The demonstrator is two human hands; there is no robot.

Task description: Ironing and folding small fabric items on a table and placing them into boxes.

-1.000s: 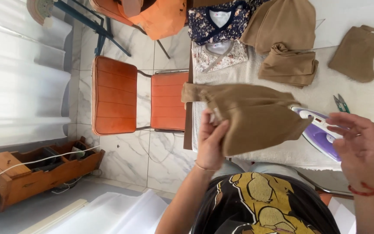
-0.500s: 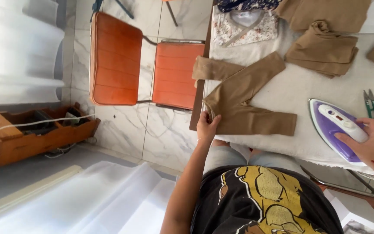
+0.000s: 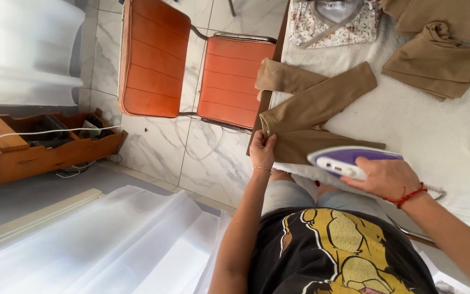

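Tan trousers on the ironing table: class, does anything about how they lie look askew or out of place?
Yes. The tan trousers lie spread in a V, one leg end drooping over the table edge towards the orange chair. The left hand pinches the waistband; the right hand holds the purple iron on them.

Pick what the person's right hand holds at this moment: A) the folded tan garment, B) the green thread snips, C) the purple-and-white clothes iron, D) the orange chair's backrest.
C: the right hand has its grip on the handle of the purple-and-white clothes iron, set over the tan trousers, while the left hand pinches their waistband at the table edge.
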